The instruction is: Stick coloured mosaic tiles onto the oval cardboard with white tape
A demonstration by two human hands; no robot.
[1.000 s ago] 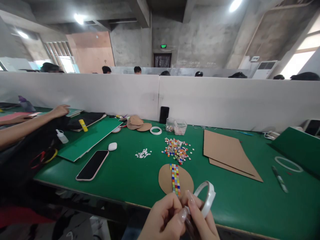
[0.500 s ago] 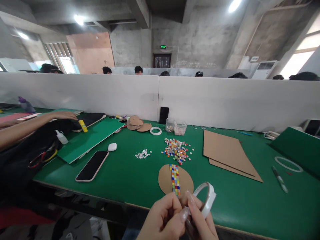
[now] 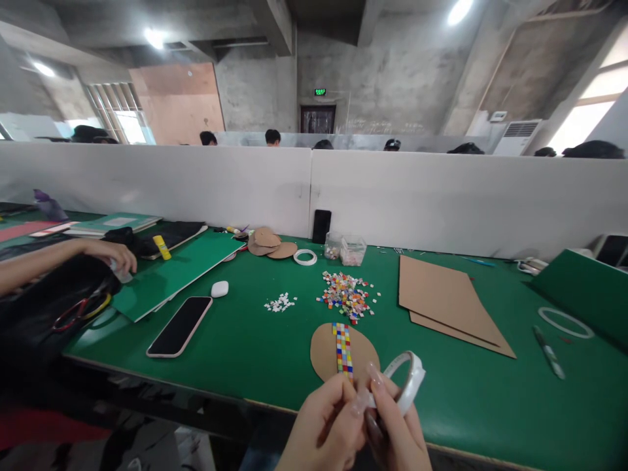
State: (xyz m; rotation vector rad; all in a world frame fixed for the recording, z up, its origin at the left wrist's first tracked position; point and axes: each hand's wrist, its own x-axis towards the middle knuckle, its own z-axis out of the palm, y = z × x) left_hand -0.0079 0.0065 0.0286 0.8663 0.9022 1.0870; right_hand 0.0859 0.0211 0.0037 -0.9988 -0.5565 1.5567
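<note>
At the table's near edge, my right hand (image 3: pixel 400 425) is closed around a roll of white tape (image 3: pixel 416 383), which stands tilted between thumb and fingers. My left hand (image 3: pixel 324 422) meets it, thumb and fingertips pinched on what looks like the tape's loose end. The pinch itself is partly hidden by the fingers. Just beyond lies a round cardboard piece (image 3: pixel 321 353) with a band of coloured square tiles (image 3: pixel 343 347) across it; its near edge is covered by my hands. A heap of loose coloured tiles (image 3: pixel 347 294) lies farther back, with small white tiles (image 3: pixel 280 302) left of it.
A phone (image 3: pixel 180 327) and white earbud case (image 3: pixel 220 288) lie left. Cardboard sheets (image 3: pixel 441 294) and a pen (image 3: pixel 549 353) are right. Behind are clear boxes (image 3: pixel 353 250), another tape roll (image 3: pixel 305 257) and a white partition (image 3: pixel 417 196). At left, a co-worker's hand (image 3: pixel 115 255) grips a small bottle.
My hands have shifted slightly, still together at the tape roll. The co-worker's hand has moved left and down and taken hold of the small white bottle.
</note>
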